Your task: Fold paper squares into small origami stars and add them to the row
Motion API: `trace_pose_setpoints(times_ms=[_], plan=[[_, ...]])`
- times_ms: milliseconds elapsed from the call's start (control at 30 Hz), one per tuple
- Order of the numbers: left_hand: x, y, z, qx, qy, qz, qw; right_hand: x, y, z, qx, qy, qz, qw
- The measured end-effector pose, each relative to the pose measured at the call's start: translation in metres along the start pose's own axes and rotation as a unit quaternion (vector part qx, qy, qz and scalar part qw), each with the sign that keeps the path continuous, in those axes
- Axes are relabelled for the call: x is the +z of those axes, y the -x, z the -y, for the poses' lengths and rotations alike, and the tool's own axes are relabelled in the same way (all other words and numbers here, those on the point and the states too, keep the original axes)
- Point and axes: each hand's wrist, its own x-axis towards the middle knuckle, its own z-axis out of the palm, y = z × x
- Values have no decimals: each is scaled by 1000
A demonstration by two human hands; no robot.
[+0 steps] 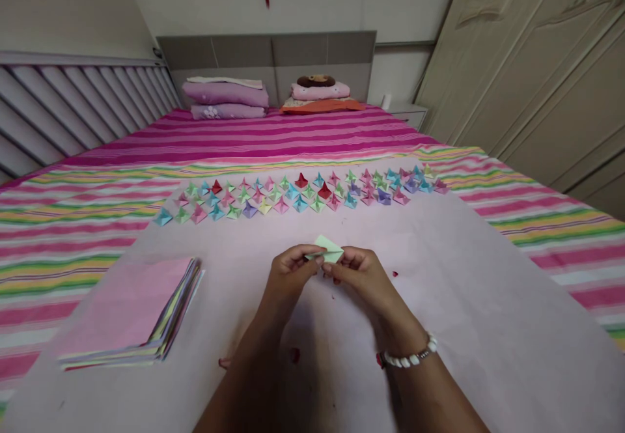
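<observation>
A small piece of pale green folded paper (328,245) is held up between my two hands, above the middle of the pinkish sheet. My left hand (294,269) pinches its left side, thumb in front and fingers curled behind. On the right side, my right hand (359,267) grips the lower corner between thumb and fingers; a bracelet of white beads circles that wrist. Beyond my hands stand rows of small folded paper boats (300,203) in blue, pink, green, red, yellow and purple. To the left lies a stack of coloured paper (131,303) with a pink sheet on top.
The pale pinkish sheet (463,329) covers part of a bed with a striped bedspread (342,135). Small red scraps (294,355) lie near my forearms. Folded bedding (227,97) rests by the headboard (263,52). A railing (83,107) runs along the left, wardrobe doors (527,75) along the right.
</observation>
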Motion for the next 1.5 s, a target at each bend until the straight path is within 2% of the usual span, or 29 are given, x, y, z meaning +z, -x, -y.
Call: trace_pose_setpoints(times_ms=[233, 500, 667, 833, 967, 1233, 1400, 1500], plan=[[-1, 2, -2, 40, -26, 52, 998, -3, -1, 0, 0, -13, -11, 1000], [4, 2, -6, 36, -52, 16, 998, -4, 0, 0, 2, 12, -9, 1000], [1, 2, -3, -1, -70, -51, 996, -6, 2, 0, -24, -21, 11, 999], [5, 3, 0, 32, -49, -27, 998, -6, 0, 0, -25, -25, -23, 999], [8, 2, 1, 32, -22, -17, 999, -5, -1, -3, -28, -26, -48, 998], [3, 1, -5, -15, -12, -125, 992, -4, -3, -7, -37, -43, -83, 995], [3, 0, -4, 2, 25, -111, 994, -7, -3, -9, -43, -33, -89, 995], [7, 0, -2, -30, 34, -72, 996, -8, -3, -8, -69, -33, -117, 990]])
